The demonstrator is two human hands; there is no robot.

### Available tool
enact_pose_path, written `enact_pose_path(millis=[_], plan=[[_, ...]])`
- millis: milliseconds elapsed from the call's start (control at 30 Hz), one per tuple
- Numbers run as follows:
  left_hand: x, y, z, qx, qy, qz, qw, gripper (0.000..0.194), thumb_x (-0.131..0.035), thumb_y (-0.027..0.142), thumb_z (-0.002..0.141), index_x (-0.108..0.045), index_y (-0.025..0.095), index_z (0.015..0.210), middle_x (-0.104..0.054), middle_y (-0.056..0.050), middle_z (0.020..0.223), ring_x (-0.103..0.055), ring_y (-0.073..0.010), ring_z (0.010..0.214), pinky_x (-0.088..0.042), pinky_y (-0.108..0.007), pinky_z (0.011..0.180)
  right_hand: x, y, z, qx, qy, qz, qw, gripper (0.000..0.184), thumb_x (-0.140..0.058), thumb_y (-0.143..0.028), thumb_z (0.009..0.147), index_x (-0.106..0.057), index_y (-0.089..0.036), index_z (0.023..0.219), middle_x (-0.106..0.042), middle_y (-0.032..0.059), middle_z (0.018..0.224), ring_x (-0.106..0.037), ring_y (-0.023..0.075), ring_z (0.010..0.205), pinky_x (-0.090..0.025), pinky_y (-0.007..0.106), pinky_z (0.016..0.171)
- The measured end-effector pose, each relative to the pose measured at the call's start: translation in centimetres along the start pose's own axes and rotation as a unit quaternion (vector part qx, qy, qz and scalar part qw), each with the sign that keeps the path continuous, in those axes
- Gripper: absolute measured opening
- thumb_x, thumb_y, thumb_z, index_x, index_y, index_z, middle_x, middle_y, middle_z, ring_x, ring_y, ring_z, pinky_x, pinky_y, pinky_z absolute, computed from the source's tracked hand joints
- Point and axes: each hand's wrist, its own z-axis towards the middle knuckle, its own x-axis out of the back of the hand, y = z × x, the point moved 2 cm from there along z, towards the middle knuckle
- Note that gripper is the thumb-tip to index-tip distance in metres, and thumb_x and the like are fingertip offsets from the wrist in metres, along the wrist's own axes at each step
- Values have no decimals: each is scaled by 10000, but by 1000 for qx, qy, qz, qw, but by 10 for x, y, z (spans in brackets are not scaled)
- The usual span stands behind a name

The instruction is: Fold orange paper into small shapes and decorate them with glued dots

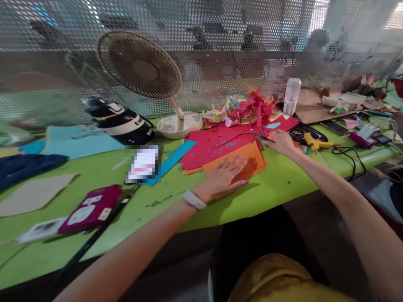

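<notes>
In the head view, the orange paper is the landmark: it lies on the green table, in front of the person and partly over the red sheets. The left hand is wide open, palm down and fingers spread on the orange paper, pinching nothing. The right hand is just beyond its right end, fingers loosely bent over a slim dark tool, probably scissors; whether they close on it cannot be told.

Steady, flat pressure from the left palm would likely stop the sheets sliding, and the tool is best taken by its handle, with its point away from that palm.

Left of the orange paper lies a blue strip, with a black bottle farther off. Behind it is a heap of folded red and yellow pieces, which a broad sweep could knock. Right of it, a yellow glue gun and black cables might snag the right forearm. Small blue bits scattered on the red sheets could creep under the paper.
</notes>
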Motion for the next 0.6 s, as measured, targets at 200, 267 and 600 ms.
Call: enact_pose_path(millis=[200,267,600], plan=[[-15,1,6,-31,-86,42,995,828,-245,727,966,-100,247,1625,-97,-88,1691,-69,-274,1570,-11,-523,1248,-19,7,4,20,-30,-12,999,322,-577,-382,965,-677,-149,1163,-645,172,1249,-582,309,1187,-431,420,1021],[-12,2,4,-35,-85,43,995,826,-250,726,966,-71,261,1625,-87,-78,1692,-57,-271,1571,3,-516,1246,-17,7,5,25,-32,-4,999,279,-566,-339,968,-686,-144,1128,-651,167,1211,-587,299,1167,-438,406,1005],[-14,0,0,-57,-73,21,995,855,-308,744,946,-23,303,1621,-95,-58,1694,-88,-285,1568,-23,-502,1249,1,37,-36,127,-20,7,992,243,-544,-265,979,-695,-160,1139,-651,142,1179,-563,281,1192,-436,413,1055]])
